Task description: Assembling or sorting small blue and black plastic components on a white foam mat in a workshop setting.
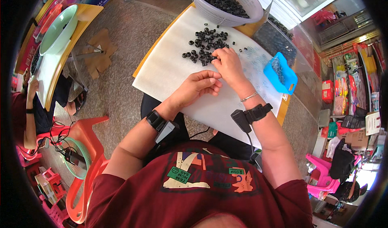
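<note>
Small black round parts [205,40] lie in a loose pile on the white-covered table [165,70]. At the near edge of that pile my right hand [228,64] reaches in, its thumb and fingertips pinched together against a black part. My left hand [198,86] is held above the white sheet just left of and nearer than the right one. Its fingers are curled and the thumb is bent toward them; anything inside is hidden. Tiny clear bluish pieces [256,62] are scattered to the right of the pile. More of them fill a blue tray [294,82] at the right edge.
A pale purple basket [206,11] full of black parts stands at the table's far end. To the left, another person's arm [30,127] rests by a second table with a green basin [60,31]. An orange chair [91,139] stands at my left.
</note>
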Motion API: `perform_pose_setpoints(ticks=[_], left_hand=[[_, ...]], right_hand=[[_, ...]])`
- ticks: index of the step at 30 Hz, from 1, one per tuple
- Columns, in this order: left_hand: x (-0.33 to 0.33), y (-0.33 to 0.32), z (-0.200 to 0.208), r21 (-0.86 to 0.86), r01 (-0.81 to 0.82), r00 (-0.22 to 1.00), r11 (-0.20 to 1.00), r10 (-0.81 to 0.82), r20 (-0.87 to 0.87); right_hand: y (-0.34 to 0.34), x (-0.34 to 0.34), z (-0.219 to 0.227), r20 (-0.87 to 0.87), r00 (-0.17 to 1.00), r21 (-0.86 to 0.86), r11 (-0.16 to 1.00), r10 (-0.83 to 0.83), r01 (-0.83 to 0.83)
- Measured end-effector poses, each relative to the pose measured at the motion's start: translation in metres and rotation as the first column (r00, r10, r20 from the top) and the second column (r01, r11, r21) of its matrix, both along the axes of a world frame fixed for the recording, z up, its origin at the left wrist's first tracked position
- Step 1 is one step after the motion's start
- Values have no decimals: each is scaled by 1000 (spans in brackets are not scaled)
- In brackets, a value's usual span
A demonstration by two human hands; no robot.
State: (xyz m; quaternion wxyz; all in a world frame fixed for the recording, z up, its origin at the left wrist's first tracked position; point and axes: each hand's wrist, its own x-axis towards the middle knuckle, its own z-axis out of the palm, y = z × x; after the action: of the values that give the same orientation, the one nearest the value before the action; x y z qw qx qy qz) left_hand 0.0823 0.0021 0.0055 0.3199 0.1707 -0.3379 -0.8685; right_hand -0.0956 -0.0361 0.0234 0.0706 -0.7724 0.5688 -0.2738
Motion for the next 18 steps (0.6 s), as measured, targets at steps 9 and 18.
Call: perform_pose_setpoints(ticks=[9,18], left_hand=[[-2,-1,-5,16,-39,999,999,39,-19],[-6,-3,-9,16,-69,998,997,69,-14]], right_hand=[[4,-9,-5,125,992,-36,999,19,-14],[12,-2,2,34,995,-80,992,98,-95]])
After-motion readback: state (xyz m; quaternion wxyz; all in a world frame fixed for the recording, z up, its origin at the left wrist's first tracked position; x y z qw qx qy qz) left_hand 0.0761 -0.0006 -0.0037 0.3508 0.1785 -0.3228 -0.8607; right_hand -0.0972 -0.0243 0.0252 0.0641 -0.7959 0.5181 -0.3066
